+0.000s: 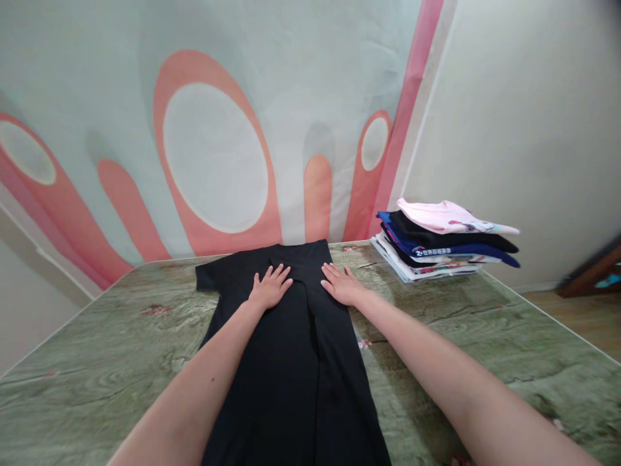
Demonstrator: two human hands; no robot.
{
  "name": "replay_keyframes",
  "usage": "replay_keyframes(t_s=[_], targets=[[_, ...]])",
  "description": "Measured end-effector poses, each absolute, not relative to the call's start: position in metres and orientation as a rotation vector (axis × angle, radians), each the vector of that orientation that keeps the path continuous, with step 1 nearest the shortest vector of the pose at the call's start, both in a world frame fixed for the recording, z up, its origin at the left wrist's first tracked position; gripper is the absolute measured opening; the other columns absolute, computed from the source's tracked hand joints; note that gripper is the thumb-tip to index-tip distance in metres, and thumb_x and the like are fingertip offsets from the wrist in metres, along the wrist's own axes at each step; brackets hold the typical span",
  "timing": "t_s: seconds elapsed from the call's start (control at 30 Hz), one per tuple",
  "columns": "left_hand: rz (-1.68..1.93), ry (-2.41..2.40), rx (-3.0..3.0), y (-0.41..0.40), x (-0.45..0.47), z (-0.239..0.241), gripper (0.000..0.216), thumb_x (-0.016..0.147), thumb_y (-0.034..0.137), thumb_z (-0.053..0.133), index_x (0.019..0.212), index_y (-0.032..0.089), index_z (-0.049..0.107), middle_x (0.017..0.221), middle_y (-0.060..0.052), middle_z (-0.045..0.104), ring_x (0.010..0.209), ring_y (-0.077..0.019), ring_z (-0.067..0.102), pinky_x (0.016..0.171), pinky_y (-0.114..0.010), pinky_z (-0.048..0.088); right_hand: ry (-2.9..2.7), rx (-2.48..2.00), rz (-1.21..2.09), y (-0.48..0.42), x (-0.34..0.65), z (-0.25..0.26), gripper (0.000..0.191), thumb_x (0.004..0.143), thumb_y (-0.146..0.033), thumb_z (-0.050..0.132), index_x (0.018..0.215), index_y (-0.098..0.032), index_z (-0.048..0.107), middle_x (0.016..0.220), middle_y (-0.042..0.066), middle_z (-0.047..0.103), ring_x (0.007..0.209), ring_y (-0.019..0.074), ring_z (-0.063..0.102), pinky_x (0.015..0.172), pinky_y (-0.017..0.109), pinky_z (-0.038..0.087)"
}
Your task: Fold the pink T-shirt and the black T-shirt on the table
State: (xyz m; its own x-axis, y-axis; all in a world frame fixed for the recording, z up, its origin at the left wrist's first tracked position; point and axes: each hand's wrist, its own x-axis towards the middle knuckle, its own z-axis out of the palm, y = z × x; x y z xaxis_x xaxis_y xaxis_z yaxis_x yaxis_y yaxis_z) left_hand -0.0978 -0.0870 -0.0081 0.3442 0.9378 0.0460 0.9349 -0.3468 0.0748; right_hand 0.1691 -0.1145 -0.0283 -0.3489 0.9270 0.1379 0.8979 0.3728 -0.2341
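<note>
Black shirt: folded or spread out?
Partly folded. The black shirt has one side turned in along a lengthwise edge; the other sleeve sticks out. Left hand and right hand lie flat on it.

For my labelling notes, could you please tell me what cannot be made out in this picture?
Head view: the garment has its lower end cut off by the bottom edge.
Head view: the stack has its lower pieces hidden by those above, and the prints are too small to read.
Head view: the palms of the left hand and right hand lie face down on the garment, hidden.
</note>
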Motion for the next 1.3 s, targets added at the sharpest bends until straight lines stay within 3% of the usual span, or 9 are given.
replay_keyframes(t_s=[0.2,0.33,0.47,0.57,0.8,1.13,1.3], targets=[[0.131,1.805,2.553,-0.072,-0.084,0.000,0.055,0.095,0.053,0.020,0.147,0.034,0.023,0.156,-0.002,0.017,0.141,-0.0314,0.014,0.105,-0.065,0.018,-2.405,-1.642,0.186,-0.088,0.183,-0.023,0.058,0.096,-0.051,0.019,0.148,-0.024,0.022,0.154,0.004,0.018,0.142,0.0202,0.015,0.113,0.053,0.008],[0.402,1.847,2.598,-0.099,-0.082,0.007,0.056,0.095,0.039,0.035,0.147,0.023,0.024,0.154,-0.010,0.021,0.141,-0.0314,0.015,0.106,-0.060,0.022,-2.372,-1.631,0.163,-0.090,0.184,-0.020,0.055,0.097,-0.048,0.022,0.146,-0.025,0.026,0.154,0.004,0.021,0.141,0.0202,0.017,0.112,0.053,0.012],[0.608,1.307,2.758,-0.153,-0.073,0.021,0.052,0.092,0.025,0.043,0.142,0.023,0.033,0.146,-0.008,0.037,0.135,-0.0221,0.032,0.110,-0.044,0.029,-2.203,-1.538,0.088,-0.113,0.187,-0.021,0.051,0.098,-0.045,0.024,0.143,-0.024,0.033,0.151,0.006,0.029,0.139,0.0200,0.024,0.111,0.048,0.024],[0.629,1.013,2.736,-0.195,-0.065,0.031,0.055,0.090,0.021,0.046,0.143,0.025,0.032,0.146,-0.007,0.037,0.135,-0.0192,0.033,0.112,-0.040,0.028,-2.152,-1.403,0.077,-0.137,0.193,-0.026,0.047,0.098,-0.042,0.029,0.140,-0.023,0.040,0.145,0.007,0.040,0.135,0.0195,0.034,0.108,0.043,0.031],[0.518,0.974,2.601,-0.227,-0.054,0.027,0.066,0.084,0.022,0.056,0.144,0.029,0.030,0.152,-0.005,0.027,0.140,-0.0256,0.021,0.113,-0.047,0.025,-2.181,-1.338,0.021,-0.169,0.201,-0.030,0.037,0.097,-0.037,0.038,0.126,-0.022,0.056,0.133,0.008,0.055,0.127,0.0209,0.045,0.106,0.042,0.035],[0.281,0.754,2.718,-0.265,-0.043,0.042,0.070,0.082,0.022,0.061,0.143,0.038,0.030,0.155,-0.001,0.020,0.143,-0.0304,0.007,0.110,-0.060,0.015,-2.204,-1.359,0.032,-0.169,0.201,-0.028,0.038,0.096,-0.037,0.040,0.126,-0.023,0.056,0.134,0.008,0.054,0.124,0.0202,0.047,0.107,0.042,0.033],[0.181,0.637,2.731,-0.290,-0.047,0.053,0.072,0.075,0.013,0.061,0.139,0.036,0.037,0.155,0.000,0.020,0.143,-0.0289,0.008,0.111,-0.058,0.009,-2.191,-1.380,0.050,-0.171,0.201,-0.026,0.038,0.096,-0.039,0.039,0.126,-0.024,0.056,0.134,0.007,0.053,0.125,0.0195,0.046,0.107,0.042,0.032]])
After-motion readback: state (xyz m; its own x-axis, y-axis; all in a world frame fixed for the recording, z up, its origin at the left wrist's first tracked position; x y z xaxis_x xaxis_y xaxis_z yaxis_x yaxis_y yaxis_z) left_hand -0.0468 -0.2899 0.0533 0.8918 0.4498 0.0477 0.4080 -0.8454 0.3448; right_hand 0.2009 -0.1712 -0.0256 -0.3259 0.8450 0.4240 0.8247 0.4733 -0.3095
